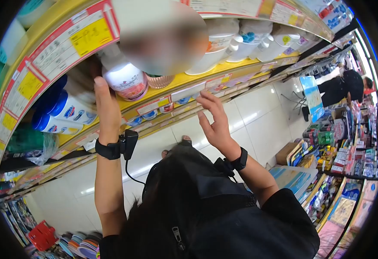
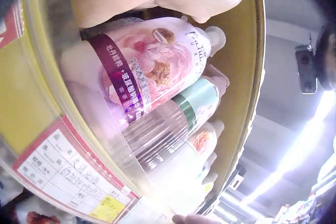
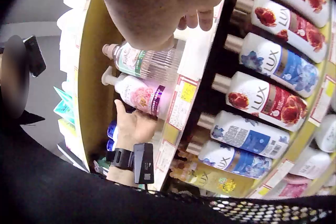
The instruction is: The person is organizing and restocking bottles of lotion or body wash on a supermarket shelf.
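A pink pump bottle [image 1: 129, 82] with a peony label stands on the yellow-edged shelf in the head view. My left hand [image 1: 108, 103] is right at its side, fingers straight and reaching into the shelf. In the right wrist view, the left palm [image 3: 135, 128] faces the pink bottle, thumb held apart. The left wrist view has the same bottle [image 2: 152, 64] close up under the hand. Beside it stands a clear ribbed bottle [image 3: 149, 61] with a green label. My right hand [image 1: 217, 123] hovers in front of the shelf with fingers loosely bent, holding nothing.
Blue-capped white bottles [image 1: 72, 110] stand left of my left hand, and white pump bottles [image 1: 215, 43] to the right. A lower shelf holds several LUX bottles [image 3: 268, 100]. Price labels [image 1: 89, 36] line the shelf edge. Another person [image 1: 342, 88] is far down the aisle.
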A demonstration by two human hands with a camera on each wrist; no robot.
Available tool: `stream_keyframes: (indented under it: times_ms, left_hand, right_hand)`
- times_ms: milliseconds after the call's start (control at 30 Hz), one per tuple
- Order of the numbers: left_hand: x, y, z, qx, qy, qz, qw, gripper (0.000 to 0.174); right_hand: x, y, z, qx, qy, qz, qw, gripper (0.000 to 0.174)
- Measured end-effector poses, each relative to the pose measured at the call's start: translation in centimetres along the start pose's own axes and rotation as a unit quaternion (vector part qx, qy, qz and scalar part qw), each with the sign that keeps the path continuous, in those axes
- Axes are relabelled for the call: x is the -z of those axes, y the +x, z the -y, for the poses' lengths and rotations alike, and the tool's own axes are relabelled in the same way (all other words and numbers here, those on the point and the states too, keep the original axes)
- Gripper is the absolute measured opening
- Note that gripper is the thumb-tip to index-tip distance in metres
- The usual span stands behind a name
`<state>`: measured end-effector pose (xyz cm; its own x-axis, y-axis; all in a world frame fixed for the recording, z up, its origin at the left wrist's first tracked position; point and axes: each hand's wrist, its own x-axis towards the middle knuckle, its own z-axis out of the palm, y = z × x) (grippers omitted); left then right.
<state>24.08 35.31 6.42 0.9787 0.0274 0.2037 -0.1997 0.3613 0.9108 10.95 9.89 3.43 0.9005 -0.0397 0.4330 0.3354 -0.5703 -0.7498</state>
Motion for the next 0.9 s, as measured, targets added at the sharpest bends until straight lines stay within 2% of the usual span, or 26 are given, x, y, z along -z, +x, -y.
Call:
stream_keyframes:
  times_ms: [67, 133, 200, 267, 300, 467, 567, 600, 633, 667, 733, 767, 833, 900]
  left_hand:
    - [0.0, 0.1, 0.1, 0.013, 0.031, 0.018, 0.999, 0.071]
    - [-0.1, 0.6, 0.1, 0.047, -0.029, -0.013, 0.998, 0.070]
    - [-0.7, 0.6, 0.0, 0.060, -0.022, -0.034, 0.997, 0.067]
    - [-1.2, 0.8, 0.3, 0.019, -0.046, -0.077, 0.996, 0.065]
    - [-1.1, 0.8, 0.6, 0.003, -0.032, -0.070, 0.997, 0.072]
    - [-1.4, 0.8, 0.8, -0.004, -0.033, -0.127, 0.991, 0.074]
    - [-0.9, -0.7, 0.8, -0.049, -0.004, -0.081, 0.996, 0.063]
    - [-2.4, -2.2, 0.4, -0.153, 0.147, -0.168, 0.963, 0.056]
    - [-3.9, -3.7, 0.1, -0.254, 0.288, -0.247, 0.890, 0.051]
    - [-5.1, -5.3, -0.1, -0.258, 0.293, -0.245, 0.888, 0.051]
    - [-7.4, -7.8, -0.2, -0.311, 0.350, -0.148, 0.871, 0.047]
    - [-8.3, -8.3, 0.2, -0.314, 0.353, -0.149, 0.869, 0.047]
    - [-9.7, -9.2, 1.2, -0.168, 0.298, -0.065, 0.937, 0.062]
    - [-11.6, -9.3, 2.0, -0.145, 0.303, -0.081, 0.938, 0.063]
  right_hand:
    - [-0.1, -1.2, -0.9, -0.021, 0.015, 0.011, 1.000, 0.036]
    - [0.0, -2.3, -1.9, -0.041, 0.033, 0.026, 0.998, 0.033]
    - [-0.1, -3.4, -2.9, -0.059, 0.026, 0.083, 0.994, 0.030]
    - [-0.2, -4.3, -4.2, -0.061, 0.025, 0.086, 0.994, 0.027]
    - [0.0, -4.7, -4.9, -0.068, 0.021, 0.104, 0.992, 0.027]
    - [1.7, -5.9, -8.4, -0.075, 0.025, 0.161, 0.984, 0.026]
    - [3.5, -6.8, -11.0, -0.097, 0.009, 0.173, 0.980, 0.024]
    - [4.2, -7.1, -11.8, -0.105, 0.014, 0.172, 0.979, 0.024]
    - [5.0, -7.4, -12.6, -0.119, 0.017, 0.172, 0.978, 0.024]
    - [5.7, -7.8, -13.2, -0.131, 0.019, 0.173, 0.976, 0.024]
    - [7.0, -8.6, -14.7, -0.147, 0.007, 0.180, 0.973, 0.023]
    - [7.5, -9.2, -15.4, -0.167, -0.010, 0.189, 0.968, 0.021]
    - [8.4, -10.1, -16.8, -0.174, -0.014, 0.215, 0.961, 0.021]
    - [9.1, -10.9, -18.1, -0.179, -0.032, 0.254, 0.950, 0.021]
